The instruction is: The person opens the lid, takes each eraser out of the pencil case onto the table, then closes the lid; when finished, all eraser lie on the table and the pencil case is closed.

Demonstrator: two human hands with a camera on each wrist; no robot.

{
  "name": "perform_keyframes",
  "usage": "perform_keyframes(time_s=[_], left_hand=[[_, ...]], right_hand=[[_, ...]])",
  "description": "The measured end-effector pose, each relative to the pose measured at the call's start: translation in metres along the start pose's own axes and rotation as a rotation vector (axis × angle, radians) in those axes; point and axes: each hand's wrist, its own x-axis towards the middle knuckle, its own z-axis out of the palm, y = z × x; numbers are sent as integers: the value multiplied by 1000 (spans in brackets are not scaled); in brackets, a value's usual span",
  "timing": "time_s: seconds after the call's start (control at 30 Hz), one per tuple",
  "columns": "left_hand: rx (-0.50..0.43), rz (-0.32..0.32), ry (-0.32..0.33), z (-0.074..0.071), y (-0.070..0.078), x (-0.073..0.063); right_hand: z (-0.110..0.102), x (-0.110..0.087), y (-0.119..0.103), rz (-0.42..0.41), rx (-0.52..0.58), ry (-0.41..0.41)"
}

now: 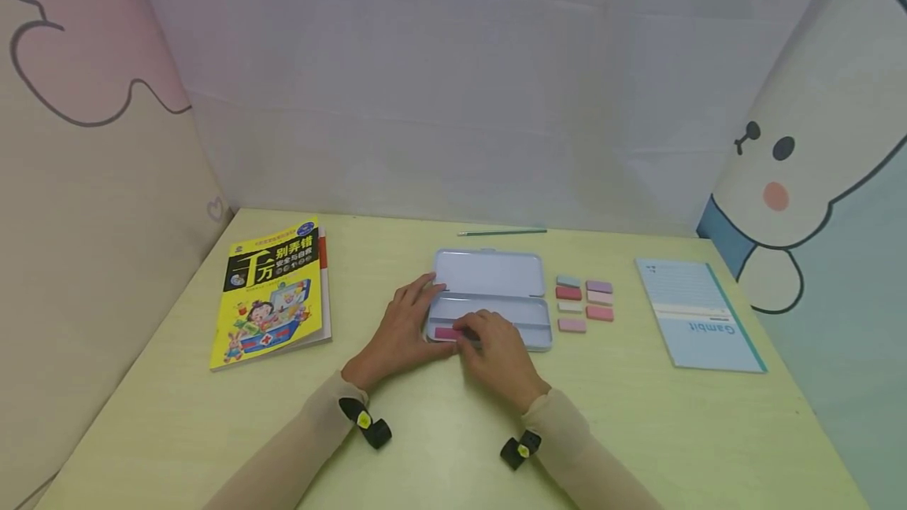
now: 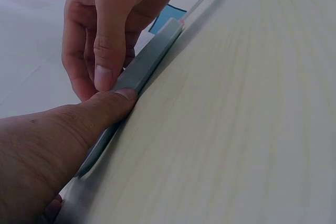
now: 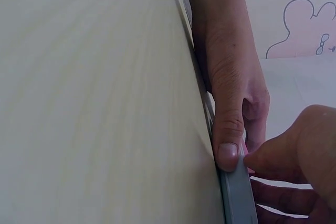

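Note:
A flat hinged tin [image 1: 489, 308], white inside like a paint box, lies open on the table with its lid [image 1: 489, 272] folded back. In its front compartment, at the left end, sits a small magenta block [image 1: 446, 333]. My left hand [image 1: 405, 329] holds the tin's left end, its thumb along the front edge and its fingers spread toward the hinge. The right hand [image 1: 496, 349] reaches over the front edge with curled fingers and pinches the right end of the magenta block; the fingertips are partly hidden. In the left wrist view, both thumbs meet near the tin's rim [image 2: 152, 59].
Right of the tin, several small pastel and red blocks [image 1: 569, 293] lie in two columns. A thin green pencil-like stick [image 1: 503, 232] lies behind the lid. A yellow picture book [image 1: 272, 293] rests on the left, a pale blue notebook [image 1: 697, 317] on the right.

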Motion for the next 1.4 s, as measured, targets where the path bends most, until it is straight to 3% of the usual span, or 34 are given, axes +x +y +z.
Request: perform_keyframes(time_s=[0.4, 0.67, 0.83, 1.1, 1.4], left_hand=[[-6, -28, -24, -2, 2, -1], [-6, 2, -3, -2, 2, -1], [-5, 4, 2, 0, 0, -1], [1, 3, 8, 0, 0, 0], [-22, -3, 2, -2, 3, -1]], right_hand=[[3, 3, -1, 15, 32, 33], [-1, 3, 0, 22, 43, 145], [-13, 2, 3, 85, 92, 188], [-38, -6, 25, 132, 147, 217], [-70, -23, 53, 226, 113, 234]])
